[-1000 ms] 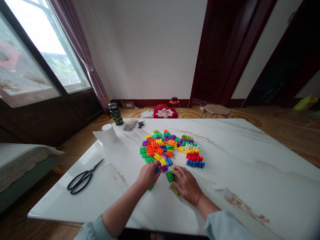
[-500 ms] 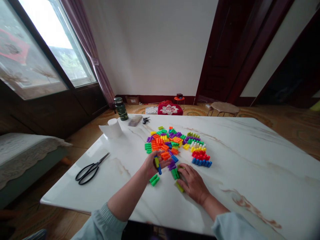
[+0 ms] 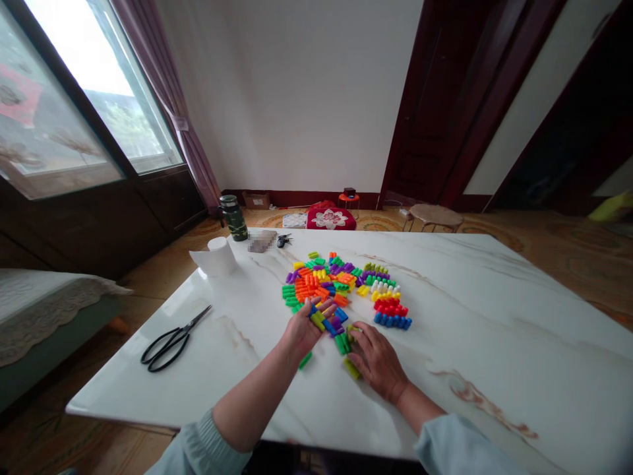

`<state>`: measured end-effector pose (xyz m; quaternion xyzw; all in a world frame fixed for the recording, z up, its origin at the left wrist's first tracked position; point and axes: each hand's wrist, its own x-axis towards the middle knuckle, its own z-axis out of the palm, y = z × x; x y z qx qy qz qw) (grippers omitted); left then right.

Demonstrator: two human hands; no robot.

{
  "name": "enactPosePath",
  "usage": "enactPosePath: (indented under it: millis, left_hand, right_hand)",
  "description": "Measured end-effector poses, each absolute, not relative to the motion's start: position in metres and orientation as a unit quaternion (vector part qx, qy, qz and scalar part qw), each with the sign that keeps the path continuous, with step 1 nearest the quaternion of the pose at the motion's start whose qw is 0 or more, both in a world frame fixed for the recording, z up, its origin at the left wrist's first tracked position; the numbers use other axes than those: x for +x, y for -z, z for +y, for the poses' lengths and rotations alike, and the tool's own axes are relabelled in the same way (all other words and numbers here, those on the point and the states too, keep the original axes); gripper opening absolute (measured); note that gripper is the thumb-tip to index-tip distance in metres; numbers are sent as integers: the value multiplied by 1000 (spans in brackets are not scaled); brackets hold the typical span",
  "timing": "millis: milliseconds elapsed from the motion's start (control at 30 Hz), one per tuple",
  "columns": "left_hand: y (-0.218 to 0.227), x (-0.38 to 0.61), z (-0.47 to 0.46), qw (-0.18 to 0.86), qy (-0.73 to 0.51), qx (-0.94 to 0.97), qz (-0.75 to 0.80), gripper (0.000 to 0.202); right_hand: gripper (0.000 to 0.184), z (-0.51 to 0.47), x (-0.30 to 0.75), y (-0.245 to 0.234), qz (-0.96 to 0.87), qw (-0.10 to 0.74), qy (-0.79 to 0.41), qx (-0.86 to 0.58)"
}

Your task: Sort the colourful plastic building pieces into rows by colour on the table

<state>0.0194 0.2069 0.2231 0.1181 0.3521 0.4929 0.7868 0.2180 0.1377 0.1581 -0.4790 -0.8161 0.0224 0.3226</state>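
On the tabletop (image 3: 494, 343) in front of you, the plastic blocks (image 3: 316, 284) lie in a cluster near the middle. To their left are the scissors (image 3: 171, 346), with a paper towel roll (image 3: 216, 257) behind them. A flask (image 3: 233, 218) stands at the far corner, keys (image 3: 283, 241) to its right. A bed (image 3: 39, 310) sits beyond the left side, a stool (image 3: 430, 216) beyond the far edge.
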Motion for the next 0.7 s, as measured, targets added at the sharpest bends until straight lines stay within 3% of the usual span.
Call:
enactPosePath:
  millis: [100, 333, 600, 700]
  left_hand:
    - [-220, 30, 195, 787, -513, 129, 318, 22]
    - [-224, 45, 161, 773, -501, 183, 344, 19]
    - [-239, 26, 171, 719, -519, 226, 403, 18]
    - [-237, 19, 179, 628, -501, 370, 467, 39]
  right_hand:
    - [35, 130, 204, -169, -775, 394, -77, -487]
    - [39, 122, 138, -197, -494, 520, -389, -578]
    - [48, 97, 128, -197, -328, 590, -487, -554]
    - [48, 91, 131, -199, -290, 626, -487, -536]
